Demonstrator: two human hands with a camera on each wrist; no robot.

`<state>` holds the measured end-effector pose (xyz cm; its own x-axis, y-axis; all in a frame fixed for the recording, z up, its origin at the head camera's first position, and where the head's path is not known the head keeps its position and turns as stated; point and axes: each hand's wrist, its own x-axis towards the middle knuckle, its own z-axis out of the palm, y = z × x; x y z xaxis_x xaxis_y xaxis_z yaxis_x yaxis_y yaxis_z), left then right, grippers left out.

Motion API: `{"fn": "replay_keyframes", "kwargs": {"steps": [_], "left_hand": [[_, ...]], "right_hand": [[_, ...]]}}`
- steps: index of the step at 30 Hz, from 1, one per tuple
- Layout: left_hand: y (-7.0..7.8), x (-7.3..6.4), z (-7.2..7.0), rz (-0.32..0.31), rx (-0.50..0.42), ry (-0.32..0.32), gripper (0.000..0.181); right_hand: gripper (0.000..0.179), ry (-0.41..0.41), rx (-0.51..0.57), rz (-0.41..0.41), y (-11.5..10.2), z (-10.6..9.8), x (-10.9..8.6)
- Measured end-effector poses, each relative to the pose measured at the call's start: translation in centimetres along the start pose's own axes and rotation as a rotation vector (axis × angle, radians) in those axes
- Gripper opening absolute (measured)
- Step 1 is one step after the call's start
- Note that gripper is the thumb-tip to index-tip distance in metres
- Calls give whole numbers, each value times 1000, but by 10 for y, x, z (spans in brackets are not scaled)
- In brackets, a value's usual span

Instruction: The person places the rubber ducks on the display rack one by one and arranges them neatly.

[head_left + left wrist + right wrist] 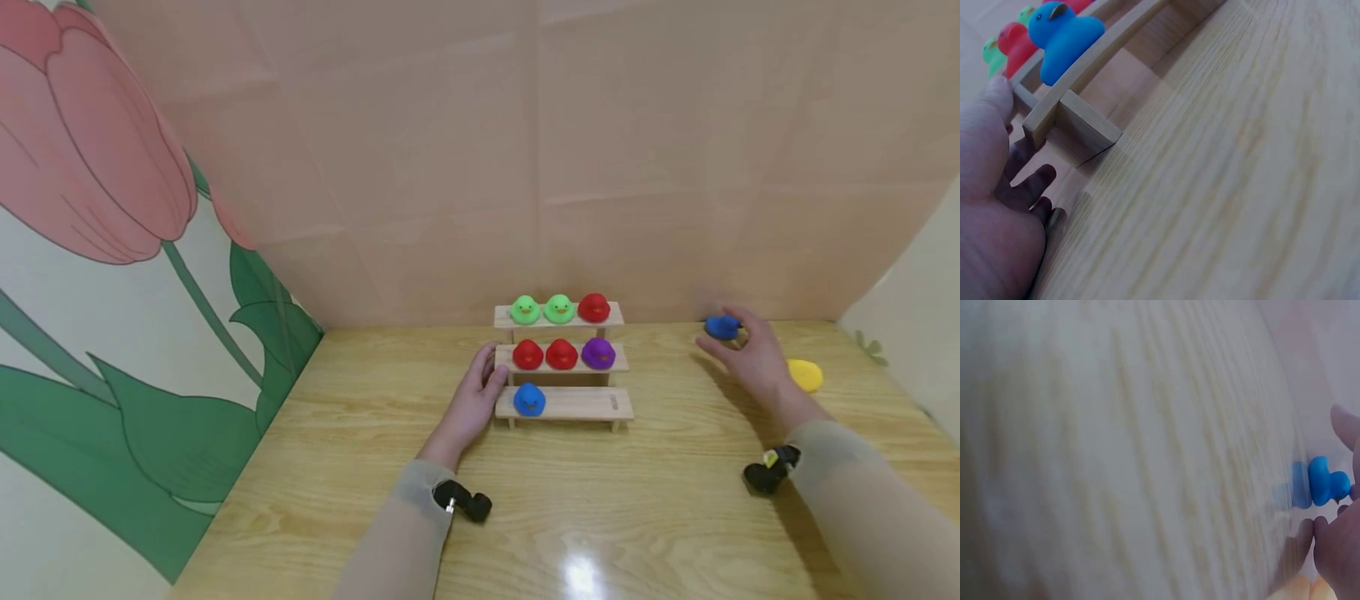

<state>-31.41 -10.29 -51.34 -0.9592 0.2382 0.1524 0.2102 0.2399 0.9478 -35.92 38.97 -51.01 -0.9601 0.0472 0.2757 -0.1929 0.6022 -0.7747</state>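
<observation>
Left of centre in the head view, my left hand (474, 398) holds the left end of a three-tier wooden stand (577, 403), its thumb against the middle tier. On the bottom tier sits a blue toy duck (529, 400). Two red ducks (545, 355) and a purple duck (598, 354) stand on the middle tier. Two green ducks (542, 310) and another red duck (594, 308) top the stand. Far to the right, my right hand (757, 358) spreads thumb and fingers around a second blue duck (1322, 481), with gaps visible between them in the right wrist view.
A yellow object (805, 375), partly hidden by the right wrist, rests on the wood-grain table (600, 508). A beige sheet (420, 167) rises along the table's back edge. The left wall (142, 375) carries a tulip picture.
</observation>
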Motion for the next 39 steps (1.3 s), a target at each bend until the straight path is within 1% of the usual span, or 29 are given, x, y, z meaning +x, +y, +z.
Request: {"fn": "replay_keyframes", "kwargs": {"steps": [5, 14, 17, 22, 25, 29, 32, 36, 39], "left_hand": [[1, 0, -1, -3, 2, -1, 68], [0, 0, -2, -7, 15, 0, 68], [0, 0, -2, -8, 14, -2, 68], [0, 0, -2, -2, 2, -2, 66], [0, 0, -2, -3, -5, -5, 65], [0, -1, -2, -3, -7, -5, 64], [0, -1, -1, -2, -7, -3, 64], [0, -1, -1, 3, -8, -3, 65], [1, -1, -1, 8, -10, -5, 65]], "right_hand": [[85, -6, 6, 14, 0, -1, 1], [78, -20, -53, 40, -5, 1, -4], [78, -24, -58, 33, -6, 2, -5], [74, -10, -64, -2, -6, 5, -5], [72, -6, -58, -4, -6, 5, -5], [80, -41, -54, 13, -5, 3, -4], [79, -74, -52, 6, -6, 2, -2], [72, -97, -75, 5, -8, 3, -1], [75, -116, -117, 27, -7, 2, 0]]}}
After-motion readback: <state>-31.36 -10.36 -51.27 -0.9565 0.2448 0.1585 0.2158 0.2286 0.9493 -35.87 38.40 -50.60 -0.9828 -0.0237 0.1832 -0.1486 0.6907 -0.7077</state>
